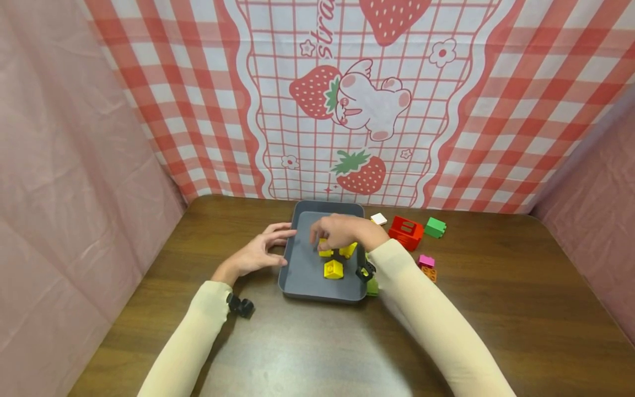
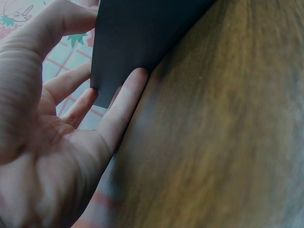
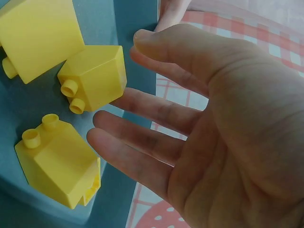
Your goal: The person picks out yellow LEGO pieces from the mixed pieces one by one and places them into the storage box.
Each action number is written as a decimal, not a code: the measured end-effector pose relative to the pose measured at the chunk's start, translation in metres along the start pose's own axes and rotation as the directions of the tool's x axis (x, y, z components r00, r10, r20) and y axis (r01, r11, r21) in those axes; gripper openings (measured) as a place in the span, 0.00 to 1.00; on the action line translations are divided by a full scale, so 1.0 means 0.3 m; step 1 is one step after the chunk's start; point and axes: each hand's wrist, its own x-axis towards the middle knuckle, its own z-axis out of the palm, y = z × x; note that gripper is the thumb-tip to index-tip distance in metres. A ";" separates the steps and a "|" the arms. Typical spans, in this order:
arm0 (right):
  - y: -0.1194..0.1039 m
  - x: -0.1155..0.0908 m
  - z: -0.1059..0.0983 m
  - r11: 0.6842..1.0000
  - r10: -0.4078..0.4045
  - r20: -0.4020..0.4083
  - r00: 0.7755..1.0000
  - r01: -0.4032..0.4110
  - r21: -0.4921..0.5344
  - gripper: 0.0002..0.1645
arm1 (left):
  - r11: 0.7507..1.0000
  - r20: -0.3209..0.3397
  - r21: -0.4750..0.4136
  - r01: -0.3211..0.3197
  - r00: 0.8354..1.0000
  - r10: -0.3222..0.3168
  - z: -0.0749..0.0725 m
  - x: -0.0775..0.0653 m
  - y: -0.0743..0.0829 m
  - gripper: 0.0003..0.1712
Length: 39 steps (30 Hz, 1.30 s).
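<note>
A grey tray lies on the table and holds three yellow toy bricks with slanted sides. The nearest yellow brick sits toward the tray's front; the other two are partly covered by my right hand, which is over the tray. In the right wrist view its fingers are extended, with a fingertip at the edge of the middle yellow brick; whether it touches cannot be told. Another yellow brick lies close to the fingertips. My left hand has its fingers against the outer tray wall.
Right of the tray are a white brick, a red open-sided piece, a green brick, a pink brick and an orange brick. A light green piece touches or nearly touches the tray's right side. A patterned cloth hangs behind.
</note>
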 end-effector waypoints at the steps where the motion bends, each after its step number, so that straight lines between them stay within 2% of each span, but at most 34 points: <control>1: 0.000 0.000 -0.001 1.000 -0.001 -0.001 1.000 0.001 -0.001 0.17 | 1.000 -0.001 0.000 0.000 1.000 0.000 0.000 0.000 0.000 0.45; 11: -0.011 -0.025 -0.035 0.999 0.028 -0.008 1.000 -0.028 -0.015 0.19 | 1.000 0.002 0.004 -0.008 1.000 0.008 -0.001 0.002 -0.003 0.44; 18: -0.016 -0.036 -0.068 0.999 0.011 -0.055 0.998 -0.012 -0.033 0.21 | 1.000 -0.002 0.010 0.000 1.000 0.000 -0.001 0.002 -0.003 0.45; 24: 0.005 -0.038 -0.068 0.998 -0.012 -0.126 0.992 0.005 -0.056 0.17 | 1.000 -0.004 0.008 -0.002 1.000 0.002 0.000 0.001 -0.002 0.45; 33: 0.043 -0.063 -0.067 0.997 0.030 -0.202 0.979 -0.044 -0.065 0.15 | 1.000 -0.006 0.008 -0.008 1.000 0.008 0.004 0.002 -0.001 0.45; 39: 0.074 -0.080 -0.067 0.995 0.024 -0.235 0.972 -0.047 -0.092 0.14 | 1.000 -0.010 0.012 -0.016 1.000 0.016 0.005 0.001 -0.003 0.45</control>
